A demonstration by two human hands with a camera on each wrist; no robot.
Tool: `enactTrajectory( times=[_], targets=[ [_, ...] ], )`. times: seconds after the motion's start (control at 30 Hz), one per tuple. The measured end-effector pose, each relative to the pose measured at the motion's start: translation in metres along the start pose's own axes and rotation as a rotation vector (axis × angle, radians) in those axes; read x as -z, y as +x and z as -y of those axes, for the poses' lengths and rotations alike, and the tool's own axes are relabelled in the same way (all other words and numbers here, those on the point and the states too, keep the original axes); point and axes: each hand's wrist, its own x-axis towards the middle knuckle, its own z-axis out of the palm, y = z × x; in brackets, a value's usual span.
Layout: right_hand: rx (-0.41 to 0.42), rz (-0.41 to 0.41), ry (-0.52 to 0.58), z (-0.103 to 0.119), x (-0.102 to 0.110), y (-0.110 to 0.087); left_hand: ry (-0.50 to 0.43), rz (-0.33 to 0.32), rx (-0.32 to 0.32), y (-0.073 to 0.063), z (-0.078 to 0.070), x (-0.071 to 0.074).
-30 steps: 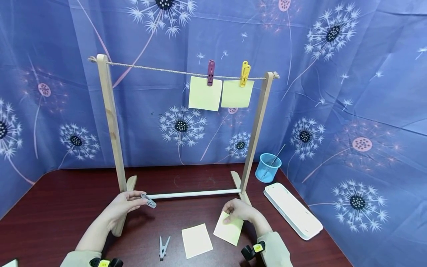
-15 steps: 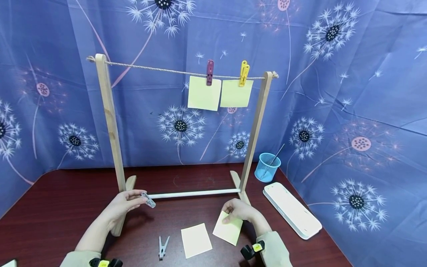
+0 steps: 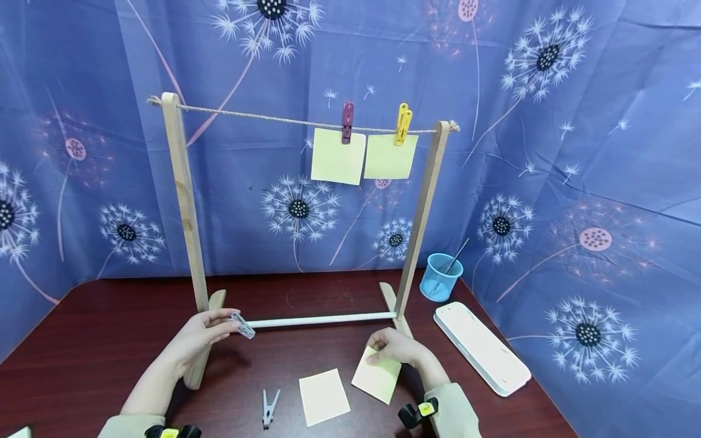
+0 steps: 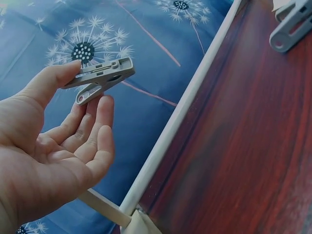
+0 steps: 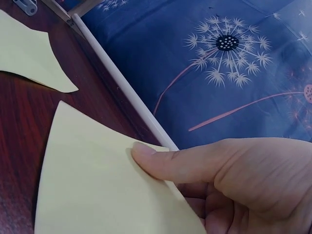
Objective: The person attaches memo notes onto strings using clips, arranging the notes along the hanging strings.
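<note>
Nearest, a loose yellow sheet [image 3: 324,397] lies on the dark table [image 3: 296,348]; clock directions start there, in the head view. At 9, just beside, sits a grey clothespin [image 3: 268,409]. At 2, the right hand [image 3: 398,348] pinches another sheet [image 3: 378,380] at its far edge; only a narrow strip of table separates the papers' edges. At 10, the left hand [image 3: 202,336] pinches a second clothespin [image 3: 243,326], a wide stretch from the right. At 12 runs a white rod [image 3: 323,319], with clipped sheets [image 3: 338,159] hanging beyond.
</note>
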Motion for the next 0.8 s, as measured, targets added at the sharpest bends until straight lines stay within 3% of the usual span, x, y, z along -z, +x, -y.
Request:
enactTrajectory(
  times=[0.3, 0.63, 0.8],
  targets=[
    [0.020, -0.015, 0.019, -0.001, -0.001, -0.002, -0.039, 0.001, -0.013, -0.002, -0.001, -0.007],
    [0.055, -0.039, 0.008, 0.007, 0.003, -0.001, -0.014, -0.014, -0.143, -0.001, -0.007, -0.009],
    [0.062, -0.076, -0.078, 0.016, 0.004, 0.003, 0.027, -0.038, -0.157, -0.002, -0.016, -0.010]
  ],
)
